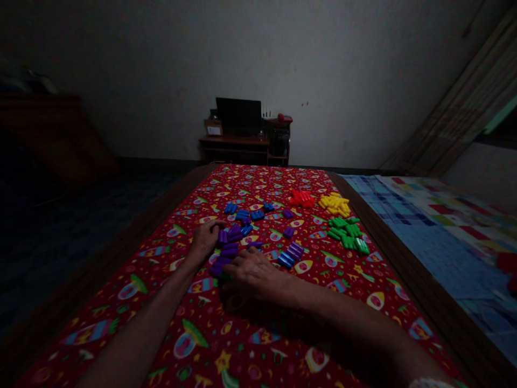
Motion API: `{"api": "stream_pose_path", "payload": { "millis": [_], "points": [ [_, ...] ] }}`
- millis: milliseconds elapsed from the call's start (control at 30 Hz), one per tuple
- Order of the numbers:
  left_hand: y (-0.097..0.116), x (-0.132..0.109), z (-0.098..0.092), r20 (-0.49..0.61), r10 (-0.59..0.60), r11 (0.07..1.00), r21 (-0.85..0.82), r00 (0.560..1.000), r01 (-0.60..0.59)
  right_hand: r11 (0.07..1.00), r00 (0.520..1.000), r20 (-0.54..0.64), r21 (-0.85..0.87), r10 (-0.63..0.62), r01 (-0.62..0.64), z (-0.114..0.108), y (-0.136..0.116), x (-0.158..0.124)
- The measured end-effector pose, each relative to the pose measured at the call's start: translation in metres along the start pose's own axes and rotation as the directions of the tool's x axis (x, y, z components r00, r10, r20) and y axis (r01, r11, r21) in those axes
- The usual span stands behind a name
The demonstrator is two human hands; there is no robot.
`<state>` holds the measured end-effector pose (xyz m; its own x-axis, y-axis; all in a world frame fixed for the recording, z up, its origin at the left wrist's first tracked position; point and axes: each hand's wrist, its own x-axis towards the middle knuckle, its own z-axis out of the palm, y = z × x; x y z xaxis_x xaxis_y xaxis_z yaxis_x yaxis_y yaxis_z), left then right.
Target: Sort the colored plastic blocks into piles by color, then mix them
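Note:
My left hand [204,240] rests on the tablecloth at the left edge of a cluster of purple ridged plastic pieces [229,250]. Its fingers are bent and apart, beside the nearest purple piece. Over the near end of that cluster, my right hand [254,272] reaches in from the right, its fingers closed on a purple ridged piece [218,267]. The hand partly hides the pieces under it. Just beyond the cluster lie several blue ridged pieces [257,215]. To the right of my right hand are a row of purple pieces [295,250] and a blue piece [286,260] against it.
A red pile [301,198], a yellow pile [335,205] and a green pile [348,233] of similar pieces lie along the table's right side. The table has a red patterned cloth [226,328]. Beyond its far end stands a desk [234,141] with a monitor [238,115].

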<state>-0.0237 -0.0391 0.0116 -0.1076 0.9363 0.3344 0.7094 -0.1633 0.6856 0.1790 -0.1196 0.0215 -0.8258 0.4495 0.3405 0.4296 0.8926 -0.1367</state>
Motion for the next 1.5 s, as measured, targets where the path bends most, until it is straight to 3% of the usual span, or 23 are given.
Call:
{"api": "stream_pose_path", "payload": {
  "millis": [133, 267, 367, 467, 533, 600, 733, 867, 967, 1100, 1233, 1433, 1500],
  "points": [
    [0.000, 0.001, -0.001, 0.000, -0.018, 1.000, 0.007, 1.000, 0.018, 0.999, 1.000, 0.012, -0.045, -0.006, 0.007, -0.004, -0.008, 0.002],
    [-0.003, 0.004, -0.001, 0.011, -0.024, 0.999, 0.025, 1.000, 0.023, 0.993, 0.977, -0.179, 0.022, 0.119, -0.117, -0.037, 0.027, -0.020],
    [-0.008, 0.006, -0.001, 0.008, -0.009, 0.999, 0.038, 1.000, 0.009, 0.952, 0.897, -0.336, -0.001, 0.288, -0.306, -0.070, 0.071, -0.067],
    [-0.011, 0.007, 0.000, 0.006, -0.005, 0.999, 0.036, 1.000, 0.005, 0.853, 0.770, -0.457, -0.043, 0.446, -0.520, -0.094, 0.111, -0.123],
    [-0.011, 0.007, 0.000, 0.008, -0.004, 0.999, 0.032, 1.000, 0.004, 0.790, 0.710, -0.469, -0.044, 0.524, -0.612, -0.103, 0.130, -0.153],
    [-0.010, 0.006, 0.000, 0.005, 0.000, 1.000, 0.030, 1.000, 0.000, 0.755, 0.689, -0.443, -0.040, 0.574, -0.655, -0.106, 0.142, -0.171],
    [-0.007, 0.005, -0.002, 0.002, 0.005, 0.999, 0.045, 1.000, -0.005, 0.741, 0.703, -0.416, -0.096, 0.576, -0.664, -0.108, 0.148, -0.195],
    [-0.006, 0.005, -0.003, 0.013, -0.010, 0.998, 0.065, 1.000, 0.009, 0.637, 0.624, -0.460, -0.151, 0.631, -0.756, -0.113, 0.135, -0.225],
    [-0.007, 0.006, -0.003, 0.006, -0.004, 0.998, 0.068, 1.000, 0.004, 0.536, 0.579, -0.393, -0.225, 0.714, -0.814, -0.110, 0.120, -0.244],
    [-0.008, 0.007, -0.002, -0.011, 0.011, 0.998, 0.056, 1.000, -0.010, 0.505, 0.553, -0.354, -0.226, 0.754, -0.833, -0.101, 0.112, -0.252],
    [-0.011, 0.007, -0.001, -0.002, 0.007, 0.999, 0.043, 1.000, -0.006, 0.537, 0.529, -0.450, -0.122, 0.720, -0.835, -0.107, 0.127, -0.242],
    [-0.016, 0.008, 0.001, -0.004, 0.020, 0.998, 0.052, 1.000, -0.020, 0.602, 0.587, -0.469, -0.137, 0.660, -0.787, -0.121, 0.156, -0.213],
    [-0.015, 0.007, 0.000, -0.006, 0.011, 0.999, 0.050, 1.000, -0.011, 0.602, 0.578, -0.483, -0.126, 0.658, -0.789, -0.120, 0.159, -0.209]
  ]
}}
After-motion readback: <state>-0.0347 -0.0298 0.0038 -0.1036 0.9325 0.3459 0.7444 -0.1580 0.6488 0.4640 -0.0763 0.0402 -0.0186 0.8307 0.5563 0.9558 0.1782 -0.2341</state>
